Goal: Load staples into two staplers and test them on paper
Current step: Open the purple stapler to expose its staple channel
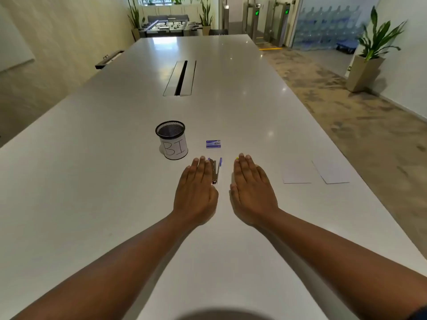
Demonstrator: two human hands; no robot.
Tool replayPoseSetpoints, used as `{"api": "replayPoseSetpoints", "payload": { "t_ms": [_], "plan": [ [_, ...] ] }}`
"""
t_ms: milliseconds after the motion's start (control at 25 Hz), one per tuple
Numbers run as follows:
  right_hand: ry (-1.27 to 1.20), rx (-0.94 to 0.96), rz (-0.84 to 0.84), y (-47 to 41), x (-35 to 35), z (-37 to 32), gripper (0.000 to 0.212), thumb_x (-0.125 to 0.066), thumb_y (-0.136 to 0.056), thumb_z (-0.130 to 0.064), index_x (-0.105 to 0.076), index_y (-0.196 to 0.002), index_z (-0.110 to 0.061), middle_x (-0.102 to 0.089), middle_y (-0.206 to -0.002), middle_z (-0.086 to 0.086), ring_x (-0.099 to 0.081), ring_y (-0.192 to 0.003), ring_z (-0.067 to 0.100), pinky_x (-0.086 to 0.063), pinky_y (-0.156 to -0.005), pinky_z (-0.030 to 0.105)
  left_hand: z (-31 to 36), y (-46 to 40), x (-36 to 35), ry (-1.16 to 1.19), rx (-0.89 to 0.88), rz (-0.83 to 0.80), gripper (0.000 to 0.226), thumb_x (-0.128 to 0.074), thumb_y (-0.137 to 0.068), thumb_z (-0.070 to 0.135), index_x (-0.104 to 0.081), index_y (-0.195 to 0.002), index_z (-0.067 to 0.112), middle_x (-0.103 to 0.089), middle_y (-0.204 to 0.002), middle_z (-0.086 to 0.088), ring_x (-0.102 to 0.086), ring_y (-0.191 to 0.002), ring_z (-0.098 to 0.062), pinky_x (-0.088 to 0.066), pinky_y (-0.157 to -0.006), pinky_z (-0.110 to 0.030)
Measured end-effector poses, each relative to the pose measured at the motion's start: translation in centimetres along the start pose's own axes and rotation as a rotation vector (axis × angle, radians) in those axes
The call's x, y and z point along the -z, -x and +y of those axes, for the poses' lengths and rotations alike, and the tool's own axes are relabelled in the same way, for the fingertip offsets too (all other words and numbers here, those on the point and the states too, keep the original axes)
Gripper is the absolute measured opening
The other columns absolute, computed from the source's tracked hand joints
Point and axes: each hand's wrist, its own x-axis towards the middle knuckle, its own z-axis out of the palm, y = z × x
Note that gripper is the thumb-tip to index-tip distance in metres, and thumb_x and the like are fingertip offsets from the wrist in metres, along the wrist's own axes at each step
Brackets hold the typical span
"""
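Both hands (225, 188) flat, fingers spread out, holding nothing — stapler (216, 169) btwn them (staple box (213, 144) beyond).

Left hand (196, 192) and right hand (253, 192) flat, palms down, fingers straight, forearms extended

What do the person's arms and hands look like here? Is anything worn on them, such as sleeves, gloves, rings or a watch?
Both forearms are bare as far as the picture shows them: no sleeves, no gloves. The left hand and the right hand show no ring, and neither wrist carries a watch or bracelet. The fingernails look short and unpainted. A dark bit at the lower right corner may be clothing, but it is too small to tell.
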Motion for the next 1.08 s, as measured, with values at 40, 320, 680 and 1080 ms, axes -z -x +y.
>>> {"api": "replayPoseSetpoints", "payload": {
  "t_ms": [40,320,680,1080],
  "plan": [
    [0.007,-0.007,0.005,0.1,-0.1,0.1,0.068,-0.025,-0.103,-0.037,-0.007,-0.162,-0.008,-0.001,-0.171,0.008,0.004,-0.158,0.021,-0.009,-0.127,0.041,0.0,-0.1,0.0,-0.007,0.013,0.0,0.071,-0.018,-0.096,0.031,-0.003,-0.16,0.006,0.001,-0.169,-0.011,0.006,-0.156,-0.023,-0.001,-0.126,-0.04],
    [0.056,0.046,-0.01,0.7,-0.5,0.2,0.062,-0.031,-0.102,-0.033,-0.029,-0.157,-0.004,-0.019,-0.168,0.014,-0.005,-0.158,0.025,-0.01,-0.127,0.042,-0.4,0.5,-0.7,0.094,0.068,-0.044,0.062,-0.032,-0.095,0.032,-0.045,-0.149,0.007,-0.044,-0.156,-0.012,-0.035,-0.148,-0.023,-0.027,-0.12,-0.036],
    [-0.05,0.194,-0.049,0.3,-0.5,-1.7,0.054,-0.041,-0.102,-0.02,-0.039,-0.153,-0.003,-0.035,-0.161,0.017,-0.019,-0.155,0.03,-0.005,-0.126,0.039,-1.5,0.4,-1.5,0.279,0.106,-0.069,0.066,-0.042,-0.093,0.043,-0.038,-0.154,0.018,-0.04,-0.159,-0.002,-0.032,-0.149,-0.015,-0.022,-0.115,-0.025],
    [-0.482,-0.035,-0.104,-3.2,-1.8,-4.5,0.063,-0.042,-0.105,-0.014,-0.014,-0.16,-0.004,-0.01,-0.17,0.014,-0.007,-0.158,0.021,-0.011,-0.126,0.03,-2.3,-0.6,-1.2,0.629,0.196,-0.15,0.073,-0.057,-0.091,0.022,-0.027,-0.158,0.024,-0.037,-0.161,0.002,-0.042,-0.143,-0.015,-0.035,-0.113,-0.027]
  ]
}}
